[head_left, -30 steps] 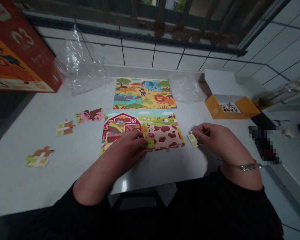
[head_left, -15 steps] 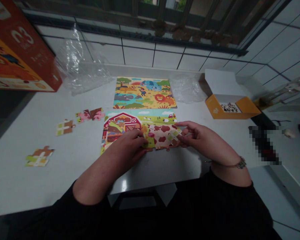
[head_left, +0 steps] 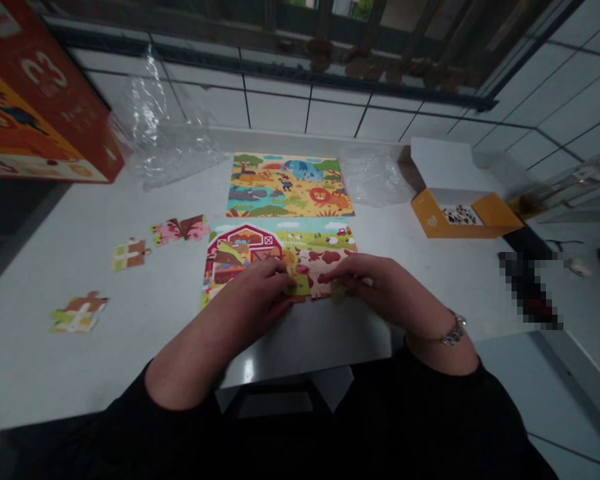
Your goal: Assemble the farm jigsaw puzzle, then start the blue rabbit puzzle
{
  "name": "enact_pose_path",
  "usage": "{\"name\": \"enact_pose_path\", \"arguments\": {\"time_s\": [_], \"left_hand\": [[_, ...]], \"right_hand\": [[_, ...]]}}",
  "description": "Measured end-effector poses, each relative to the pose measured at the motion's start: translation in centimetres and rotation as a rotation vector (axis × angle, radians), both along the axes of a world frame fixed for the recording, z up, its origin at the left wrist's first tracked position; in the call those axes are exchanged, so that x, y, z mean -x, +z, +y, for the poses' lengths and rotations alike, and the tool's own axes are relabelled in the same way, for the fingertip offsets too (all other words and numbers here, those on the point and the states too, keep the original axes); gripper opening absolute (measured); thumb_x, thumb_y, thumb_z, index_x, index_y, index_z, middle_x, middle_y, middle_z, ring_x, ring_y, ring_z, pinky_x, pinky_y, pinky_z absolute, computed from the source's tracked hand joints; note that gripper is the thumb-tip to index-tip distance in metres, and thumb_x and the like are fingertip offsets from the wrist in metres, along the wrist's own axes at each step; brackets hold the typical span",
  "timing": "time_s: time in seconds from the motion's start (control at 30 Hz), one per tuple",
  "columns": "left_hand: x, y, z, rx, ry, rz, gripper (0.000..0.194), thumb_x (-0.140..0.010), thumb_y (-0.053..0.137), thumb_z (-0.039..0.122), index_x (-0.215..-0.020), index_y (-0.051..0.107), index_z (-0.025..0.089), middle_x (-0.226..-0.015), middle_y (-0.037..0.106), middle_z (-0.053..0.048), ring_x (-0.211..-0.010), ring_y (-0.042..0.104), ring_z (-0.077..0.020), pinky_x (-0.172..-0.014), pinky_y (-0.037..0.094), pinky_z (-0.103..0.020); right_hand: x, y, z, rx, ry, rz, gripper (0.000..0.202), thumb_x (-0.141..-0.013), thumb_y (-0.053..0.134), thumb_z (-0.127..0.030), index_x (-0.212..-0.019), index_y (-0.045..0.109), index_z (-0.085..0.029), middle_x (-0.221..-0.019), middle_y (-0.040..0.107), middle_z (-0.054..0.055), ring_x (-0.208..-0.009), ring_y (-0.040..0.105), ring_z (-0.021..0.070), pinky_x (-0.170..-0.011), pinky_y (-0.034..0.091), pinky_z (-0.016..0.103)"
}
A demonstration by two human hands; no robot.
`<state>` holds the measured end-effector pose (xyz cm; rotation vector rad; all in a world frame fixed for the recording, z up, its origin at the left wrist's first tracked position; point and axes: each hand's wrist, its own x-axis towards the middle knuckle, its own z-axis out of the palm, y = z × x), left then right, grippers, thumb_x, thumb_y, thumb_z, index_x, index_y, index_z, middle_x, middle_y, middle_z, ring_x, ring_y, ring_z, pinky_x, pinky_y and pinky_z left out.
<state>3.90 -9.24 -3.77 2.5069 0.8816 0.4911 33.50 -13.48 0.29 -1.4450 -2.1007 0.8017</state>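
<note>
A farm jigsaw puzzle point(head_left: 325, 235) with a red barn and a spotted cow lies on the white counter. My left hand point(head_left: 265, 287) rests over its lower middle, fingers curled against the puzzle near the bottom edge; what lies under the fingertips is partly hidden. Above the cow's body is my right hand point(head_left: 370, 283), its fingers closed on a small greenish puzzle piece point(head_left: 338, 291), which is blurred and mostly covered. To the left lie loose pieces: a pink and brown pair point(head_left: 181, 229), a brown and green piece point(head_left: 129, 255), and another point(head_left: 80, 313) nearer me.
Behind the farm puzzle lies a safari picture point(head_left: 290, 187). Clear plastic wrapping point(head_left: 165, 147) sits back left, with more plastic point(head_left: 377, 179) right of the picture. A yellow box point(head_left: 433, 217) with its lid up holds small pieces. A large red box point(head_left: 75, 113) stands far left.
My right hand has moved left and slightly toward me with the puzzle piece, from the cow's right side to over its body. My left hand has stayed in place.
</note>
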Motion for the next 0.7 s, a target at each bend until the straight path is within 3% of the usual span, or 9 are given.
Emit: {"name": "enact_pose_path", "arguments": {"time_s": [0.13,0.27,0.4,0.57,0.7], "left_hand": [[-0.1,0.1,0.0,0.007,0.001,-0.012,0.009,-0.105,0.065,0.020,-0.108,0.074,0.020,-0.118,0.068,-0.011,-0.108,0.066,-0.0262,-0.094,0.057,-0.042],[0.0,-0.1,0.0,-0.003,0.017,0.013,0.009,-0.103,0.067,0.020,-0.107,0.074,0.020,-0.118,0.068,-0.011,-0.108,0.067,-0.0274,-0.094,0.058,-0.043],[0.0,-0.3,0.1,0.010,0.019,0.017,0.011,-0.101,0.069,0.019,-0.110,0.074,0.022,-0.123,0.068,-0.011,-0.112,0.066,-0.0274,-0.098,0.058,-0.044],[0.1,-0.1,0.1,0.037,0.022,0.007,0.011,-0.100,0.070,0.018,-0.109,0.074,0.022,-0.121,0.068,-0.010,-0.111,0.067,-0.0268,-0.098,0.058,-0.044],[0.1,0.0,0.0,0.035,0.015,0.008,0.012,-0.101,0.069,0.018,-0.112,0.074,0.020,-0.124,0.068,-0.012,-0.113,0.066,-0.0279,-0.099,0.058,-0.045]], "right_hand": [[1.5,0.0,0.1,-0.157,0.011,-0.057,0.033,-0.107,0.061,-0.017,-0.133,0.077,-0.030,-0.139,0.078,0.007,-0.132,0.071,0.0252,-0.115,0.057,0.046],[1.8,0.4,-1.0,-0.159,-0.117,-0.231,0.031,-0.104,0.071,-0.028,-0.135,0.070,-0.024,-0.128,0.076,0.012,-0.116,0.074,0.0304,-0.099,0.062,0.048],[2.5,0.1,-2.0,-0.095,-0.100,-0.374,0.063,-0.088,0.090,-0.030,-0.143,0.061,-0.023,-0.135,0.073,0.016,-0.119,0.073,0.0367,-0.098,0.063,0.053],[2.8,-0.1,-1.8,-0.047,-0.040,-0.405,0.037,-0.090,0.078,-0.018,-0.124,0.064,-0.021,-0.123,0.076,0.013,-0.109,0.074,0.0312,-0.094,0.062,0.047],[2.0,0.1,-1.8,-0.024,-0.040,-0.401,0.036,-0.085,0.074,-0.011,-0.119,0.065,-0.022,-0.117,0.077,0.010,-0.100,0.074,0.0268,-0.086,0.061,0.040]]}}
